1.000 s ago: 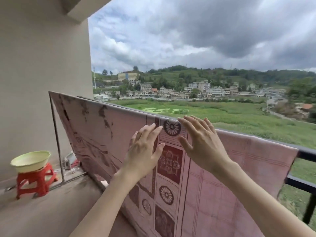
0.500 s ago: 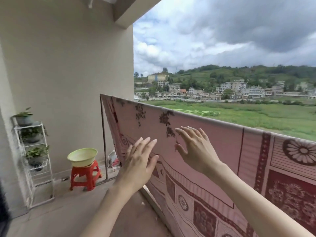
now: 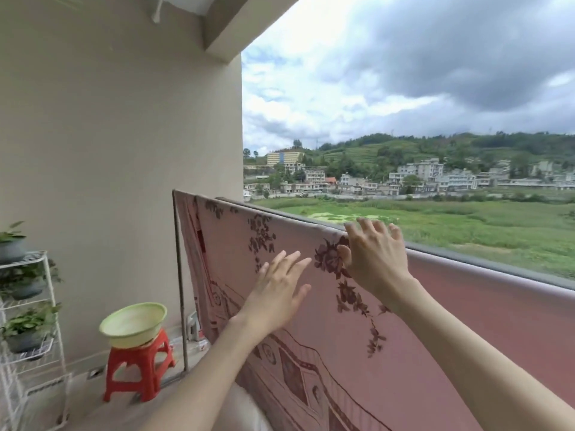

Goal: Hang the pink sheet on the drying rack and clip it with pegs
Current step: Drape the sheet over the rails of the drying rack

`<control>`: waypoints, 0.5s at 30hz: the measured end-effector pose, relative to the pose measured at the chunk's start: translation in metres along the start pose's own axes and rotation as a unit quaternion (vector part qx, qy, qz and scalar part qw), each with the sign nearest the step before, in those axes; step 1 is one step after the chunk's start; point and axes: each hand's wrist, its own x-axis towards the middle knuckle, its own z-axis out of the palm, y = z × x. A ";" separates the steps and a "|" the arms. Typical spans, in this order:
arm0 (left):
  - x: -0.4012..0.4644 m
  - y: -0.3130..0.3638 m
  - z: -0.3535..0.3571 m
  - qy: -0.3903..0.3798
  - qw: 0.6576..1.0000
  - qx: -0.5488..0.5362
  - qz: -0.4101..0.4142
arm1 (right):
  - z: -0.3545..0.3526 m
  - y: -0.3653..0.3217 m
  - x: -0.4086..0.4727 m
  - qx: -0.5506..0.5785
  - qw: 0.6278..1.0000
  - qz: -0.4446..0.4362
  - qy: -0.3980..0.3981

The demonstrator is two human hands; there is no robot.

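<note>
Our right hand [image 3: 375, 258] rests spread over the top fold of the pink sheet [image 3: 435, 331], thumb against the cloth; our left hand [image 3: 277, 290] lies flat and open on its face, pinching nothing. The sheet already drapes over the drying rack [image 3: 179, 275]. We judge we are smoothing it; next we need pegs, none visible here.

A home balcony is shown: laundry is draped over a drying rack [image 3: 179, 275], potted plants are kept on a white wire shelf [image 3: 46, 306], a basin [image 3: 133, 323] is set on a red stool [image 3: 138, 368], and fields are overlooked.
</note>
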 end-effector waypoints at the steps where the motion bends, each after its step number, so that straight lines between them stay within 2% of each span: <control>1: 0.019 -0.002 0.003 0.003 1.000 0.001 0.012 | 0.004 0.000 0.010 -0.008 1.000 0.009 -0.013; 5: 0.101 -0.027 0.017 0.009 0.997 -0.043 0.057 | 0.032 -0.006 0.047 -0.007 0.997 0.016 -0.075; 9: 0.157 -0.065 0.032 -0.038 0.994 -0.063 0.082 | 0.054 -0.011 0.069 -0.051 0.996 0.012 -0.068; 15: 0.198 -0.129 0.055 0.065 0.967 -0.090 0.228 | 0.087 -0.055 0.109 -0.076 0.995 0.043 -0.049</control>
